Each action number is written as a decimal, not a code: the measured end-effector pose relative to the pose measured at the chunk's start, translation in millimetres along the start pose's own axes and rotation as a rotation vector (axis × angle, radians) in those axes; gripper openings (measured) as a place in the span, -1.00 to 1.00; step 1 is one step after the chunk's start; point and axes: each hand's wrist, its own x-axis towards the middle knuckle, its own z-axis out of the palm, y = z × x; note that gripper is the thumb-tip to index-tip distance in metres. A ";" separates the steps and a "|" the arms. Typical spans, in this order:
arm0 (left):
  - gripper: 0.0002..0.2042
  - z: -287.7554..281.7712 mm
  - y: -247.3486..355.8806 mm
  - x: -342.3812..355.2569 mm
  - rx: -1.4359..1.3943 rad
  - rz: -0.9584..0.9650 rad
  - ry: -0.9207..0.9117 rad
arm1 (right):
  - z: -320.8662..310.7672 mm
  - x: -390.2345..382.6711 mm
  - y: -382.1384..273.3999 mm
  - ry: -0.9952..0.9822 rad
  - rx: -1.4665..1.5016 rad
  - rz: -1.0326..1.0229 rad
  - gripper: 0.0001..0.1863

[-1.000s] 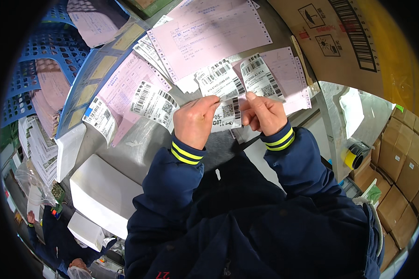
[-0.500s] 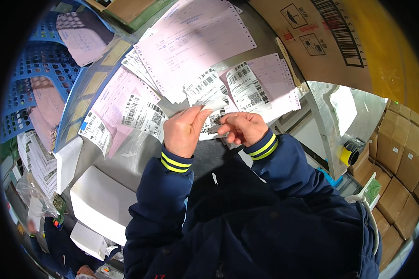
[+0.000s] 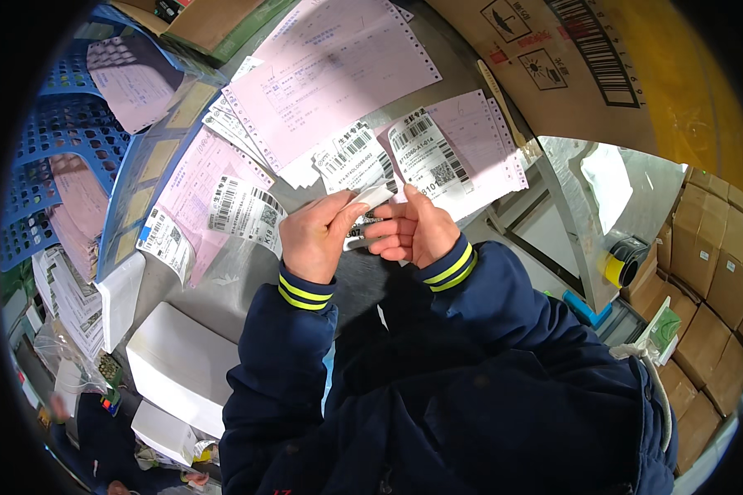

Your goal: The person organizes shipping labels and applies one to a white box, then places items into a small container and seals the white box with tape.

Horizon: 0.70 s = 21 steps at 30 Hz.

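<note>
My left hand (image 3: 309, 243) pinches the folded edge of a white shipping label (image 3: 371, 198) at the centre. Just right of it, my right hand (image 3: 413, 231) has its fingers loosely curved and apart over that label's lower part, which they partly hide, with the thumb raised. Above my hands lie two barcoded labels (image 3: 355, 153) (image 3: 428, 151) on pink perforated forms (image 3: 470, 132). More labels (image 3: 246, 216) and pink sheets (image 3: 198, 181) lie to the left, and a larger stack of pink forms (image 3: 322, 74) lies at the top.
A blue mesh tray (image 3: 37, 214) holds papers at the left. A large carton (image 3: 578, 107) stands upper right, a tape roll (image 3: 625, 262) and stacked brown boxes (image 3: 702, 256) at the right. White boxes (image 3: 173, 363) sit lower left, beside another person's dark sleeve (image 3: 95, 437).
The label's edge in my left hand is folded over further than a second ago. My right hand's thumb has lifted and its fingers have loosened. The whole view has shifted slightly.
</note>
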 end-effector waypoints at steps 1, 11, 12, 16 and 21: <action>-0.84 0.0 0.2 0.0 0.005 -0.004 -0.003 | 0.5 1.9 -2.2 -0.001 -0.008 0.003 -0.40; -0.84 -1.0 0.4 2.2 0.001 -0.125 -0.003 | -7.0 9.7 7.2 -0.008 -0.026 -0.003 -0.68; -0.83 -3.6 -0.5 3.1 0.018 -0.163 -0.004 | -8.8 9.6 10.5 -0.009 -0.044 -0.021 -0.70; -0.81 -1.8 3.3 5.5 -0.020 -0.115 0.051 | -16.7 4.8 11.5 -0.047 -0.153 -0.035 -0.82; -0.77 -2.5 -6.4 4.8 -0.063 -0.105 0.042 | -20.1 8.1 18.6 -0.043 -0.190 -0.098 -0.86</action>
